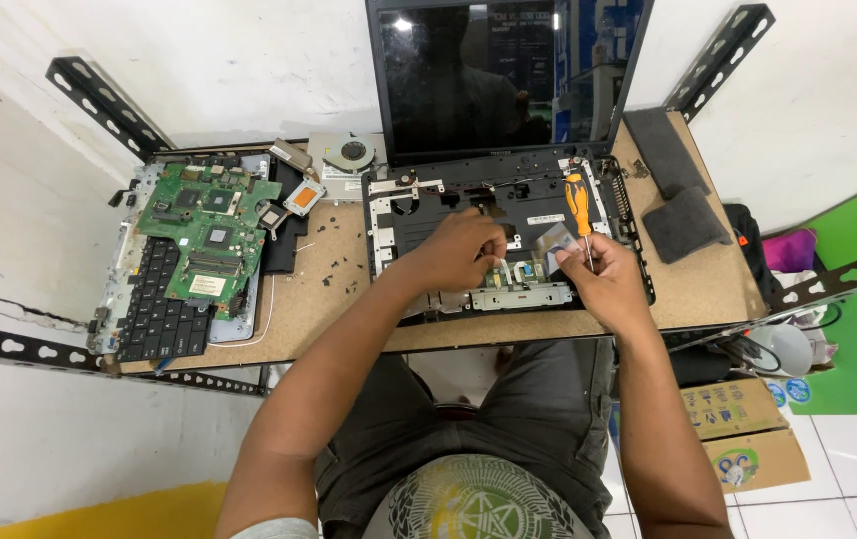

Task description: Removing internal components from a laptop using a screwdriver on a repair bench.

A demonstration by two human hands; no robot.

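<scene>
An opened laptop base (pixel 418 215) with its black frame and metal brackets lies on the wooden table, its dark screen (pixel 493 75) standing upright behind. My left hand (pixel 460 252) pinches something small over the middle of the base; what it holds is too small to tell. My right hand (pixel 603 274) grips an orange-handled screwdriver (pixel 578 205), tip down near the front right of the base, next to a flat silver part (pixel 555 240).
A green motherboard (pixel 211 235) rests on a black keyboard (pixel 154 299) at the table's left. A cooling fan with heatsink (pixel 345 158) lies behind it. Loose screws (pixel 338 269) dot the table (pixel 298 319). Two dark pads (pixel 683 222) sit at right. Cardboard boxes (pixel 748 434) stand on the floor.
</scene>
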